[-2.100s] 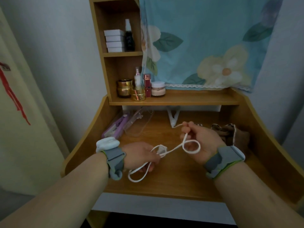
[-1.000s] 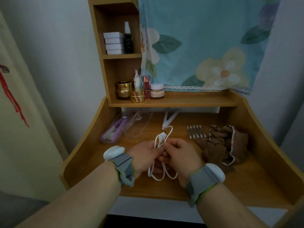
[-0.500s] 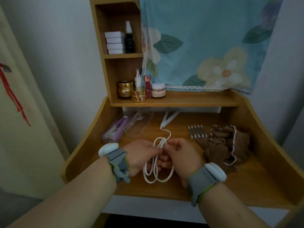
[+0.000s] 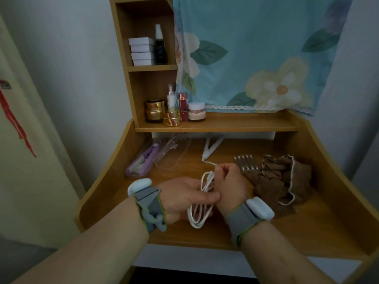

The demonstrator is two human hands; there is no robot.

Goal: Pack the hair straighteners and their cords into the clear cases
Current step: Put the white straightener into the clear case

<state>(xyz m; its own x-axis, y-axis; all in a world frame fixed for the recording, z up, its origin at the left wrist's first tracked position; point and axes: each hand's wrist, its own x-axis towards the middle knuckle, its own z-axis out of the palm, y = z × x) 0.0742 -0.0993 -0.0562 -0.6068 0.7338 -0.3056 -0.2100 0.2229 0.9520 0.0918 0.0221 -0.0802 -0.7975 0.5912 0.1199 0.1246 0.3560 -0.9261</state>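
A white hair straightener [image 4: 211, 146] lies at the back of the wooden desk [image 4: 205, 234], and its white cord [image 4: 198, 219] runs forward into a bundle of loops at the desk's middle. My left hand [image 4: 184, 198] grips the looped bundle, thumb pressed across it. My right hand [image 4: 230, 184] pinches the free stretch of cord just above the loops. At the back left a clear case [image 4: 141, 161] holds a purple straightener, closed. Beside it lies an open, empty clear case [image 4: 174, 153].
A brown cloth bag [image 4: 281, 179] lies crumpled at the right, with a row of metal hair clips [image 4: 245, 161] beside it. Jars and bottles [image 4: 170, 113] stand on the shelf above the desk. The desk has raised side walls.
My right hand has lifted slightly and carried the free cord up over the loops. My left hand keeps its grip on the bundle, which now hangs lower toward the desk's front.
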